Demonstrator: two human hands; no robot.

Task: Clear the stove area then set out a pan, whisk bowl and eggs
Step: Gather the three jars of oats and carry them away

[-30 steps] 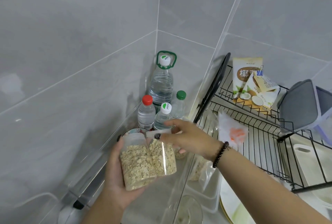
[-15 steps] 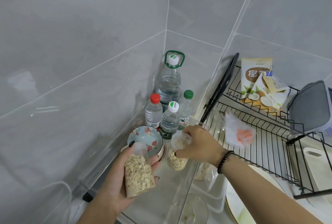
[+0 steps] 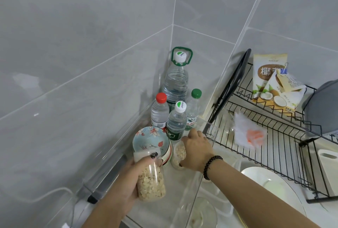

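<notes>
- The left hand [image 3: 128,182], at lower centre of the frame, is wrapped round a clear oat bag [image 3: 150,182], thumb over its folded top (probably to keep the opening closed while it is carried).
- The right hand [image 3: 196,147], at centre, is curled over a second, smaller oat pack [image 3: 178,155] that sits on the counter [image 3: 182,182] or just above it; I cannot tell which.
- That pack is going down just beside the floral bowl [image 3: 150,139] and in front of the small water bottles [image 3: 176,120], which cluster with the large bottle [image 3: 176,79] in the tiled corner; my reading is that the corner serves as a parking spot away from the stove.
- A dish rack [image 3: 274,145] fills the right of the frame, with a coconut powder bag [image 3: 268,85] leaning at its back and a white plate [image 3: 270,187] below it.
- Of the task's things, only a bowl shows: the floral one, left of the small pack, might serve for whisking. No pan or eggs can be seen, so the clearing stage looks unfinished.
</notes>
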